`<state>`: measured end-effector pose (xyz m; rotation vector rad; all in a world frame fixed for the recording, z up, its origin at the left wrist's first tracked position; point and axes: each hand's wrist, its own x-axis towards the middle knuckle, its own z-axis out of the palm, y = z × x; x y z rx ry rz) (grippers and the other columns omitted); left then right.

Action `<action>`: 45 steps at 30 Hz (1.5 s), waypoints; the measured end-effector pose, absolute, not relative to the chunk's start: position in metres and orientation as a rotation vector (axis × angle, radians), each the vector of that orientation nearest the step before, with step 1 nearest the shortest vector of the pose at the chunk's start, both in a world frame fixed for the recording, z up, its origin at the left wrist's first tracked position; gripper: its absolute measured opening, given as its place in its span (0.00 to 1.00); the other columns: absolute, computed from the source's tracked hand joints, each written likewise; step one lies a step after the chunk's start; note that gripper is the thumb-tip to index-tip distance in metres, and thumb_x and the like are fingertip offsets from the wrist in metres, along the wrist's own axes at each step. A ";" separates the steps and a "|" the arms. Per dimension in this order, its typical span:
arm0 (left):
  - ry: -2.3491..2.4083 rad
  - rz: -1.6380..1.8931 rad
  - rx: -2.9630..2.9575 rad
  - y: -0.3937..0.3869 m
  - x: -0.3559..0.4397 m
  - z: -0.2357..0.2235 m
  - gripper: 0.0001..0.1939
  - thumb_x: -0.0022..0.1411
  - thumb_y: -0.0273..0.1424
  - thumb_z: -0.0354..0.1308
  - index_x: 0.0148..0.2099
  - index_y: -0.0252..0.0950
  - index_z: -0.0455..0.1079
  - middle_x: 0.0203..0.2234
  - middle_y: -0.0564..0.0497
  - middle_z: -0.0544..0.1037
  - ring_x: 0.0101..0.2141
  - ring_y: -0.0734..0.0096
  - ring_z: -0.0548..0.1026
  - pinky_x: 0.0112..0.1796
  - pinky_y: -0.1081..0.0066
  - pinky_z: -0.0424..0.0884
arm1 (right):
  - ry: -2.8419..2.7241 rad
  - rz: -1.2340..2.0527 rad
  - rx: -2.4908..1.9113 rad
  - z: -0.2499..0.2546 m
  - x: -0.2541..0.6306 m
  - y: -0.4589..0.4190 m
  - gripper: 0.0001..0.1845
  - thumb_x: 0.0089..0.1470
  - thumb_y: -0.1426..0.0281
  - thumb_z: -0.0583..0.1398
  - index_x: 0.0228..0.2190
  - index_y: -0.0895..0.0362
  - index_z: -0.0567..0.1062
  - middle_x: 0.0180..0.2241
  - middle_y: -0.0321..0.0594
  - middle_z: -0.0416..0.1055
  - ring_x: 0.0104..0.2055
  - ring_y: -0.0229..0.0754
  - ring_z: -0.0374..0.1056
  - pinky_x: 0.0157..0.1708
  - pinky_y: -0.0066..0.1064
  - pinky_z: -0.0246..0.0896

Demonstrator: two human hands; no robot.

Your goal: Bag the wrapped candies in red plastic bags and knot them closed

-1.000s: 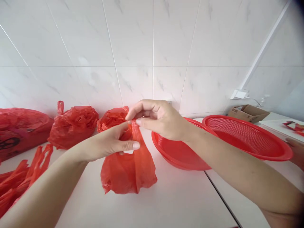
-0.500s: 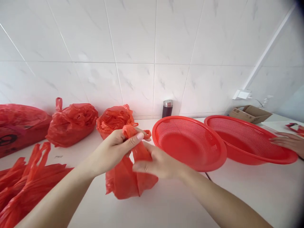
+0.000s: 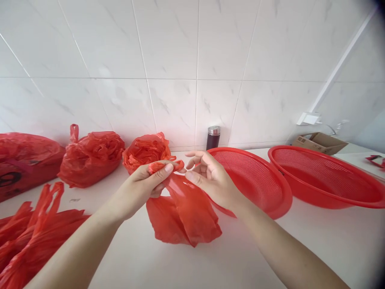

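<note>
Over the white table, my left hand (image 3: 147, 182) pinches the gathered handles of a thin red plastic bag (image 3: 189, 212). The bag's body hangs down and spreads out below and to the right of that hand. My right hand (image 3: 210, 176) is just right of the handles, fingers curved and apart, with nothing in its grasp that I can see. Behind my right hand stands a red perforated plastic basin (image 3: 258, 176), partly covered by the hand and the bag. Beyond my left hand sits a red bag stuffed with crumpled red plastic (image 3: 147, 150).
A second red basin (image 3: 325, 176) and an open cardboard box (image 3: 320, 142) are at right. A dark flask (image 3: 213, 138) stands by the tiled wall. At left lie a stuffed red bag (image 3: 90, 158), a large printed red bag (image 3: 30, 160) and a bundle of red bags (image 3: 39, 237).
My right hand has come off the bag's side and risen toward the handles. The bag's body has swung right and spread. Another person's hand has left the right basin, which has shifted right.
</note>
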<state>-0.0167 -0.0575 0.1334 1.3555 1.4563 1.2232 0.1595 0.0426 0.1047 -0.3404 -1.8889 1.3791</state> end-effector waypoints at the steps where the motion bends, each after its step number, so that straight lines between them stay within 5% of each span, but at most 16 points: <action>1: 1.424 1.203 1.370 -0.056 -0.015 0.132 0.18 0.64 0.48 0.53 0.33 0.38 0.68 0.20 0.59 0.48 0.21 0.77 0.46 0.22 0.72 0.46 | -1.917 1.307 -0.332 0.104 0.158 0.042 0.19 0.57 0.62 0.62 0.50 0.47 0.69 0.43 0.36 0.69 0.40 0.37 0.68 0.44 0.34 0.66; 4: 1.368 1.153 1.400 -0.051 -0.010 0.129 0.19 0.66 0.46 0.51 0.31 0.37 0.65 0.20 0.59 0.50 0.21 0.77 0.48 0.22 0.73 0.49 | -1.971 1.163 -0.286 0.107 0.155 0.040 0.08 0.59 0.65 0.60 0.41 0.51 0.73 0.40 0.35 0.72 0.41 0.36 0.69 0.43 0.31 0.65; 10: 1.424 1.184 1.395 -0.050 -0.013 0.128 0.22 0.69 0.46 0.44 0.53 0.40 0.69 0.20 0.54 0.70 0.22 0.72 0.62 0.28 0.69 0.65 | -1.961 0.810 -0.384 0.108 0.162 0.026 0.04 0.60 0.68 0.59 0.32 0.54 0.71 0.31 0.35 0.73 0.34 0.38 0.69 0.35 0.31 0.63; 15: 1.454 1.101 1.576 -0.058 -0.027 0.131 0.12 0.65 0.40 0.54 0.43 0.42 0.77 0.36 0.49 0.78 0.38 0.66 0.73 0.41 0.67 0.69 | -2.195 0.556 -0.011 0.094 0.169 0.006 0.02 0.58 0.70 0.59 0.32 0.54 0.71 0.28 0.37 0.71 0.31 0.40 0.65 0.34 0.33 0.61; 20: 1.513 0.813 1.777 -0.063 -0.020 0.127 0.10 0.57 0.23 0.53 0.33 0.42 0.73 0.25 0.55 0.72 0.27 0.72 0.68 0.28 0.74 0.63 | -2.002 1.011 -0.240 0.089 0.159 0.023 0.14 0.66 0.64 0.50 0.49 0.50 0.69 0.43 0.40 0.72 0.45 0.41 0.68 0.44 0.35 0.63; 24: 1.806 0.898 1.964 -0.059 -0.012 0.116 0.14 0.49 0.16 0.47 0.30 0.40 0.65 0.22 0.58 0.67 0.22 0.75 0.63 0.23 0.75 0.58 | -1.937 1.435 -0.362 0.067 0.143 0.023 0.18 0.67 0.58 0.46 0.53 0.47 0.65 0.25 0.32 0.68 0.27 0.38 0.66 0.32 0.32 0.63; 28: 1.908 1.170 2.198 -0.052 -0.013 0.095 0.19 0.50 0.15 0.46 0.39 0.40 0.67 0.37 0.52 0.74 0.31 0.72 0.71 0.29 0.74 0.66 | -1.804 1.748 -0.299 0.047 0.136 0.010 0.14 0.67 0.59 0.49 0.51 0.48 0.63 0.19 0.27 0.61 0.22 0.37 0.65 0.29 0.31 0.59; 33: 1.843 1.140 2.103 -0.057 -0.019 0.076 0.19 0.62 0.23 0.49 0.50 0.43 0.71 0.35 0.52 0.78 0.31 0.71 0.74 0.32 0.72 0.70 | -1.748 1.681 -0.329 0.046 0.146 0.006 0.15 0.65 0.58 0.52 0.30 0.54 0.63 0.26 0.31 0.58 0.27 0.33 0.56 0.27 0.26 0.52; 36: 1.847 1.066 2.006 -0.064 -0.032 0.064 0.18 0.67 0.33 0.48 0.55 0.46 0.72 0.32 0.52 0.78 0.30 0.70 0.74 0.35 0.70 0.70 | -1.922 1.436 -0.453 0.043 0.156 -0.001 0.15 0.66 0.61 0.50 0.29 0.54 0.62 0.23 0.29 0.54 0.24 0.33 0.49 0.25 0.26 0.47; 40: 2.026 1.257 1.693 -0.072 -0.071 0.036 0.20 0.67 0.46 0.46 0.42 0.40 0.75 0.26 0.51 0.79 0.30 0.66 0.75 0.35 0.68 0.69 | -2.125 1.244 -0.462 0.017 0.171 -0.013 0.14 0.67 0.64 0.47 0.32 0.55 0.67 0.28 0.34 0.64 0.28 0.34 0.58 0.30 0.27 0.53; 45: 2.206 1.620 1.315 -0.078 -0.106 -0.006 0.23 0.64 0.51 0.47 0.28 0.39 0.66 0.17 0.54 0.70 0.23 0.69 0.67 0.28 0.70 0.65 | -2.287 1.042 -0.604 -0.030 0.199 -0.007 0.17 0.66 0.65 0.46 0.30 0.55 0.68 0.28 0.37 0.68 0.30 0.38 0.62 0.31 0.28 0.55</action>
